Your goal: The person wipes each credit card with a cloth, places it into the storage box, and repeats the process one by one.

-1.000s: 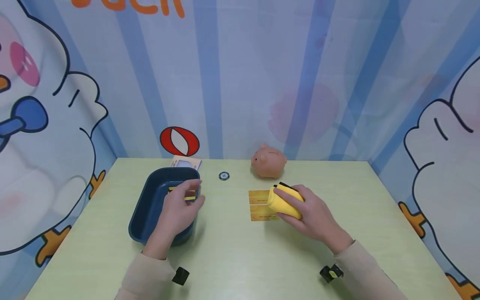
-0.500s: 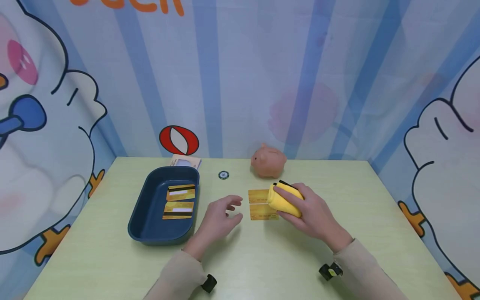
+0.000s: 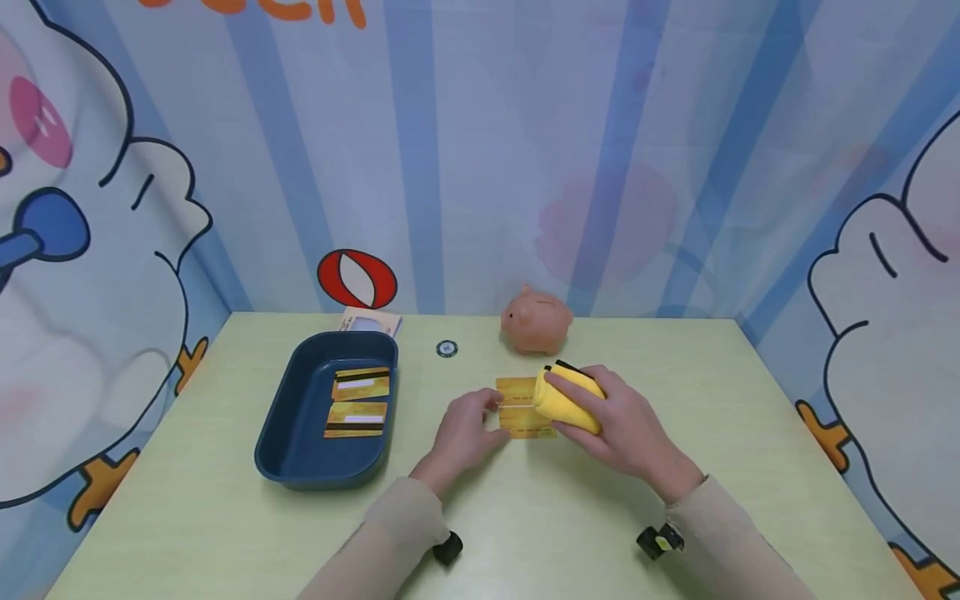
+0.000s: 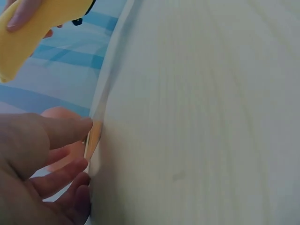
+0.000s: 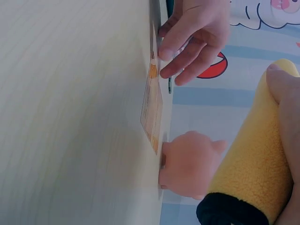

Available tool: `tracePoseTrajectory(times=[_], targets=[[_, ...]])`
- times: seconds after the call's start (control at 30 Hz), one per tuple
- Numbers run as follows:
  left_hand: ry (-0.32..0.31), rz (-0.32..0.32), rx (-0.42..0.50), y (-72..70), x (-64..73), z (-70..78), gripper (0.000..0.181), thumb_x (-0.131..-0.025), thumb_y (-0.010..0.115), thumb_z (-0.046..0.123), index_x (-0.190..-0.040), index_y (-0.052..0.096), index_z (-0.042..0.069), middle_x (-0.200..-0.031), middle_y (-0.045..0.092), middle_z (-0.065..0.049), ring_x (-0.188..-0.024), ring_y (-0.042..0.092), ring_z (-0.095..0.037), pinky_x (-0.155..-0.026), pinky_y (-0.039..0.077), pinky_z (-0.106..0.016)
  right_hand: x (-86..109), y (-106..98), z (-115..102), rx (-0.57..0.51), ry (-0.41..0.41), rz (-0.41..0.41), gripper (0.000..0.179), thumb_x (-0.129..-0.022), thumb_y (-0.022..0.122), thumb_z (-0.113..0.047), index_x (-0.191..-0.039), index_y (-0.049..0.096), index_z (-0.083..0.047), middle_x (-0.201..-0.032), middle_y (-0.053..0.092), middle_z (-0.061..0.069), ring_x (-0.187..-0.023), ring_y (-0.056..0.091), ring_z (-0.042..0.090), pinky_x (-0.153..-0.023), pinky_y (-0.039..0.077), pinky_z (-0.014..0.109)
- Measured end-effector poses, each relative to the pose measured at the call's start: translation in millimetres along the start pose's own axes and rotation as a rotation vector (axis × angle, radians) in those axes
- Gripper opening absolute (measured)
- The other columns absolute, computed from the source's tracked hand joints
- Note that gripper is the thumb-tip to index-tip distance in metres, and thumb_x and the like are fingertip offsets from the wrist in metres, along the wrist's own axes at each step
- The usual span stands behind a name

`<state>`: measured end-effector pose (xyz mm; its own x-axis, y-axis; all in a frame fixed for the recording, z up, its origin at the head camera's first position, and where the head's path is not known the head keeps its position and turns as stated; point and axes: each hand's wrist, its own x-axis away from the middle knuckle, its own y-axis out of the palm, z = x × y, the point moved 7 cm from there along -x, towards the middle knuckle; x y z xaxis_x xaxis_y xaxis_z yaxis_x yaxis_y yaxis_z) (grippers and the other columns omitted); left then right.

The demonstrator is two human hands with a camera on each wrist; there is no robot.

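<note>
Two gold cards lie one above the other on the table, the upper card (image 3: 513, 388) and the lower card (image 3: 527, 423). At their left edge is my left hand (image 3: 467, 433), its thumb and fingertips spread apart right at the cards; in the left wrist view the left hand (image 4: 44, 164) reaches to a card's edge. My right hand (image 3: 630, 429) grips a fuzzy yellow bundle (image 3: 567, 400) with black trim, held above the cards and covering their right part. The right wrist view shows the yellow bundle (image 5: 255, 154) raised off the table.
Left of the hands stands a dark blue bin (image 3: 281, 417) with two striped gold cards (image 3: 356, 419) inside. A pink piggy bank (image 3: 536, 323) is behind the cards. A poker chip (image 3: 447, 348) and a pale printed paper (image 3: 372, 321) lie near the back edge.
My left hand has moved right from over the blue bin to the left edge of the cards on the table. The right hand and the yellow bundle stay almost still.
</note>
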<state>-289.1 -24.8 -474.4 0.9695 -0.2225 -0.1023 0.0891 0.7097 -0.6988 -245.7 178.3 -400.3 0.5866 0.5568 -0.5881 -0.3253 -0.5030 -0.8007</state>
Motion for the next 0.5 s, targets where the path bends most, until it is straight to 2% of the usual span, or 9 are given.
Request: tracePoseTrajectory(times=[0.17, 0.27, 0.5], targets=[[-0.044, 0.022, -0.081, 4.9, -1.8, -0.2, 0.052, -0.083, 0.091, 0.018, -0.127, 0.067, 0.004, -0.115, 0.068, -0.01, -0.106, 0.062, -0.027, -0.098, 0.053, -0.046, 0.6, 2.5, -0.4, 0.003, -0.003, -0.003, 0.058, -0.103, 0.052, -0.062, -0.151, 0.058, -0.03, -0.122, 0.061, 0.014, -0.087, 0.059, 0.019, -0.066, 0.057, 0.037], [-0.055, 0.024, -0.089, 5.8, -1.8, -1.1, 0.055, -0.082, 0.091, 0.017, -0.129, 0.067, 0.005, -0.116, 0.067, -0.009, -0.107, 0.061, -0.026, -0.099, 0.053, -0.045, 1.3, 3.4, 0.0, 0.002, 0.001, -0.004, 0.059, -0.104, 0.049, -0.063, -0.151, 0.058, -0.03, -0.122, 0.061, 0.014, -0.088, 0.059, 0.019, -0.067, 0.058, 0.038], [-0.007, -0.023, -0.098, 6.7, -0.2, 1.4, 0.058, -0.083, 0.089, 0.013, -0.134, 0.064, 0.005, -0.119, 0.067, -0.008, -0.111, 0.062, -0.028, -0.104, 0.051, -0.046, 2.4, 1.6, 1.0, 0.0, 0.004, 0.009, 0.058, -0.104, 0.051, -0.061, -0.151, 0.058, -0.029, -0.122, 0.061, 0.015, -0.087, 0.059, 0.02, -0.066, 0.057, 0.038]])
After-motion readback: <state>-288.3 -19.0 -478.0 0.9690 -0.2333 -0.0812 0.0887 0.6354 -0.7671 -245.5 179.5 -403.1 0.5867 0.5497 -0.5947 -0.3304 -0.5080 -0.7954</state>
